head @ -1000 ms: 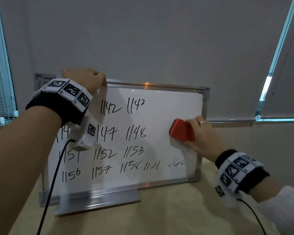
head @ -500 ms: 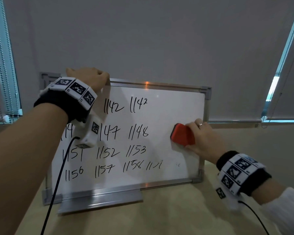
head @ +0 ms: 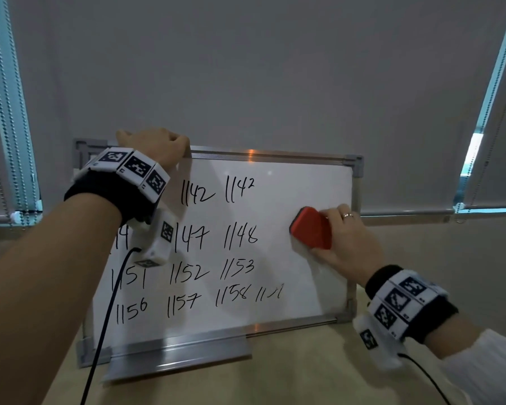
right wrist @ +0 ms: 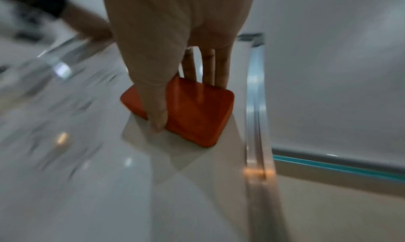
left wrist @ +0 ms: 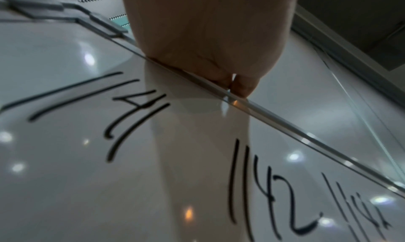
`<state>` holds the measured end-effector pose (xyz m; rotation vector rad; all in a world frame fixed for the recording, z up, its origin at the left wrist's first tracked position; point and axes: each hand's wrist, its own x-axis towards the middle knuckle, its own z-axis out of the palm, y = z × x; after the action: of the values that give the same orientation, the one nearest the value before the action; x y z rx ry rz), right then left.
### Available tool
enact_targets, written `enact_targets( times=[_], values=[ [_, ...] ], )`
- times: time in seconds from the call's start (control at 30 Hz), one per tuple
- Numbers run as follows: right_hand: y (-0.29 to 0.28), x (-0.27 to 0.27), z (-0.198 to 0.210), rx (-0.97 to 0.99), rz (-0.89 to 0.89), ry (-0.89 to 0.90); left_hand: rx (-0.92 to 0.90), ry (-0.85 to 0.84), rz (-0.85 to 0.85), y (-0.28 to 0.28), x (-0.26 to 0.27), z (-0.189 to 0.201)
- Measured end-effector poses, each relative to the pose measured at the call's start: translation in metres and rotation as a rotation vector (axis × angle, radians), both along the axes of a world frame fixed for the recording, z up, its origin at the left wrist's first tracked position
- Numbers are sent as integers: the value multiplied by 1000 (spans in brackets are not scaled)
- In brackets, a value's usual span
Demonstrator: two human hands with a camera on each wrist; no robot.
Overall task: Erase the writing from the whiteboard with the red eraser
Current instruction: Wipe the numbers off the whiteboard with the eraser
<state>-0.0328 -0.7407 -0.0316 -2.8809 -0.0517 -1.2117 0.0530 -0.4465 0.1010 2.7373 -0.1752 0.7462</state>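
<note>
A metal-framed whiteboard [head: 298, 182] stands upright on the table, with rows of black handwritten numbers [head: 196, 273] across its left and middle. The right part of the board is wiped blank. My right hand [head: 345, 238] grips the red eraser [head: 311, 232] and presses it flat on the board near the right edge; the right wrist view shows thumb and fingers around the eraser [right wrist: 192, 110]. My left hand [head: 155, 147] grips the board's top frame near the left corner, fingers curled over the edge [left wrist: 219, 69].
The board's metal foot and tray [head: 176, 361] rest on the beige tabletop [head: 289, 375]. Grey roller blinds [head: 246, 68] hang right behind the board. Cables run from both wrist cameras down across the table.
The faint number remains at the lower right of the board have been wiped away. My right hand with the eraser has stayed near the right edge, shifting slightly. The left hand keeps its hold.
</note>
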Motion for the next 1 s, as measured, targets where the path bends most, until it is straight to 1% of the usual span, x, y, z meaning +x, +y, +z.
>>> enact_targets(
  times=[0.03,0.07,0.1,0.17,0.2,0.23,0.27,0.3,0.37,0.4,0.43,0.47,0.5,0.53,0.6,0.63,0.67,0.7,0.73,0.8,0.83,0.87,0.9,0.93,0.97,1.0],
  values=[
    [4,-2,-7,-10,1,17,-1,-4,0,0,0,-1],
    [8,-3,-16,-62,40,55,-3,-7,-1,-1,0,0],
    [12,-6,-30,-175,105,102,-5,-5,-3,0,0,-1],
    [16,-7,-57,-517,205,162,-10,0,-13,0,-1,-1],
    [15,-5,-59,-632,233,165,-16,1,-16,0,-2,-1],
    [15,-3,-52,-659,247,158,-20,0,-19,0,-2,-1],
    [15,0,-41,-620,243,116,-26,-3,-21,-1,-2,-1],
    [15,3,-27,-520,235,61,-29,-4,-19,0,-3,0],
    [19,6,-6,-238,209,-58,-29,-6,-17,0,-3,0],
    [23,7,-4,-158,188,-113,-25,-2,-18,0,-3,0],
    [27,7,-7,-127,165,-155,-22,-1,-19,0,-3,0],
    [31,7,-15,-141,163,-173,-21,-1,-17,1,-3,0],
    [33,6,-29,-206,187,-156,-22,-1,-15,0,-2,0],
    [33,6,-47,-334,235,-123,-22,-4,-13,0,-2,0],
    [31,3,-74,-663,330,3,-17,-3,-10,1,-2,1],
    [29,4,-75,-760,349,24,-15,-1,-11,1,-2,1],
    [28,7,-68,-798,364,-12,-16,-1,-13,1,-2,1],
    [28,11,-55,-761,363,-80,-19,-3,-14,1,-2,0],
    [31,14,-39,-641,347,-138,-21,-4,-16,1,-1,0],
    [35,18,-6,-317,289,-213,-25,-4,-23,1,-1,0],
    [37,19,3,-203,244,-240,-23,-4,-25,1,-2,0],
    [39,19,3,-154,209,-257,-22,-3,-27,1,-2,0],
    [43,17,-4,-164,212,-265,-20,-2,-26,0,-2,0],
    [45,16,-19,-239,249,-248,-16,-6,-24,0,-2,0],
    [46,15,-39,-380,312,-216,-13,-12,-19,1,-2,0],
    [45,12,-59,-563,385,-152,-10,-15,-16,1,-2,0]
  ],
)
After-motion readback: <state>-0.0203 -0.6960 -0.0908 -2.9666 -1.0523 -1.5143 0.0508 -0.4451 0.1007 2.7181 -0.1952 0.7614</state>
